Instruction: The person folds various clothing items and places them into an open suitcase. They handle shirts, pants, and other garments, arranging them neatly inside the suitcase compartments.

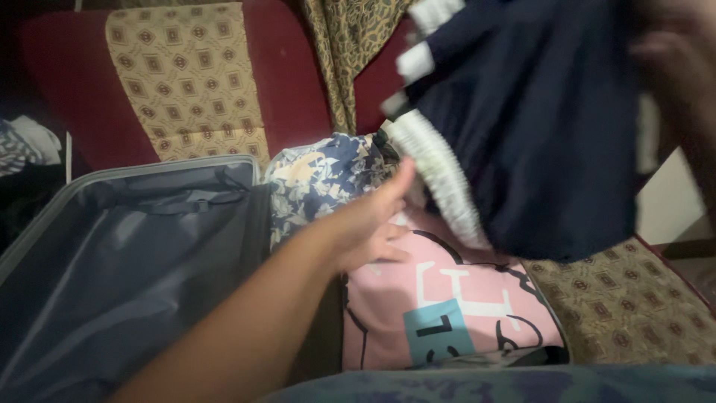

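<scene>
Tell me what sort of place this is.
Probably a living room or bedroom at home: a red sofa with patterned covers, an open grey suitcase in front of it, and clothes piled alongside, including a pink printed garment.

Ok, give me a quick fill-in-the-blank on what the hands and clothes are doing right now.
1. The right hand holds up a ____ blue garment with white trim.
2. The left hand rests on a folded ____ garment.
3. The suitcase lid at left lies ____.
4. Behind the floral cloth stands a ____ sofa.

Missing words: navy; pink; open; red
</scene>
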